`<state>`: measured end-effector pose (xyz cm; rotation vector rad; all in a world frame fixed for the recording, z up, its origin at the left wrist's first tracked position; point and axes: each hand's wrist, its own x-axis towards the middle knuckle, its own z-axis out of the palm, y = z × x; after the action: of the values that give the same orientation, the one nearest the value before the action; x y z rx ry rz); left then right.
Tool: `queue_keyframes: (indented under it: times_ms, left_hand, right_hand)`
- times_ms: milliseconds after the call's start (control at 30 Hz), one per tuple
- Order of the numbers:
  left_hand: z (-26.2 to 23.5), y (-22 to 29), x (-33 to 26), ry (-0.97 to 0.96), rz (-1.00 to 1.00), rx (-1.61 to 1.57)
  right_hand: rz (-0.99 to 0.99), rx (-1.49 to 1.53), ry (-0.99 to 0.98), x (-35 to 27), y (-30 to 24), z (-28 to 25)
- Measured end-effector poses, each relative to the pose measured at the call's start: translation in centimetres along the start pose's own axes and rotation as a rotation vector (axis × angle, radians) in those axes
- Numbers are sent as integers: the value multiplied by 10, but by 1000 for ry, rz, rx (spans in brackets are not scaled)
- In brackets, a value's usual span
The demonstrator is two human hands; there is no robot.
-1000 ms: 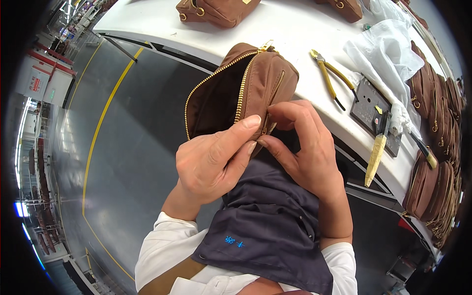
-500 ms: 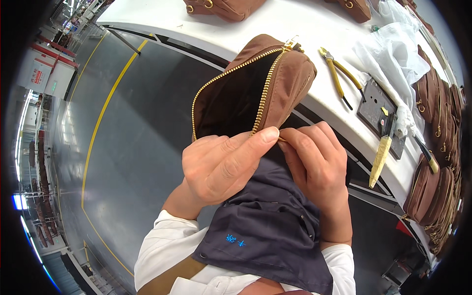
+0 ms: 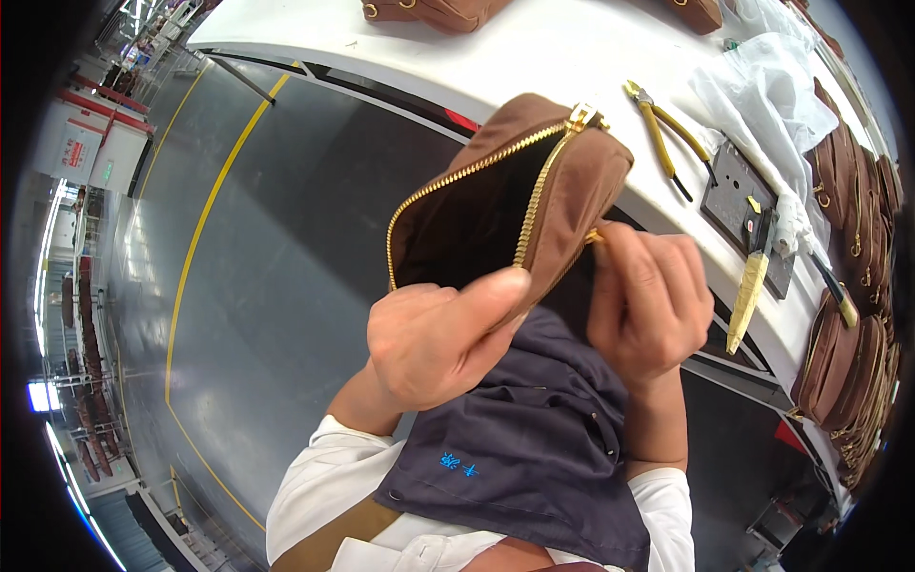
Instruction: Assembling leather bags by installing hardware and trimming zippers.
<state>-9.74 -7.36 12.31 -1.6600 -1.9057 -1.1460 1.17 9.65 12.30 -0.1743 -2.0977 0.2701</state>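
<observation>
A brown fabric pouch [image 3: 581, 172] hangs in front of me with its top zipper undone. Its gold teeth frame a dark interior, and the top zipper's gold slider [image 3: 582, 118] sits at the far corner. My left hand [image 3: 443, 334] is closed on the pouch's near end, thumb lying along the zipper edge. At the pouch's right side, my right hand [image 3: 653, 296] pinches a small gold piece [image 3: 594, 235] that looks like a zipper pull. The fingers hide most of that piece, and the seam it sits on is hard to make out.
On the white table [image 3: 572, 57] lie yellow-handled pliers [image 3: 662, 138], a dark metal plate [image 3: 729, 191] and a tape-wrapped tool [image 3: 750, 296]. Crumpled clear plastic [image 3: 767, 91] is beside them. More brown pouches [image 3: 843, 372] line the right edge. A yellow floor line [image 3: 200, 229] runs at left.
My right hand has moved away from my left thumb, up and to the right along the pouch's side, with the gold piece. The pouch and left hand have shifted slightly right and nearer.
</observation>
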Motion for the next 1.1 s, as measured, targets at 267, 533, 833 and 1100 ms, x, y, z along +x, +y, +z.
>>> queue_keyframes:
  times_ms: [267,533,833,1100]
  left_hand:
    - [16,11,-8,15,-904,-1036]
    - [21,11,-1,-54,-562,-573]
    - [30,8,4,-29,-450,-408]
    - [30,3,8,-152,-600,-580]
  right_hand:
    - [-225,35,-6,-11,-6,11]
    - [-194,-35,-9,-13,2,6]
    - [-174,-81,60,-19,4,16]
    - [27,186,90,1,17,20]
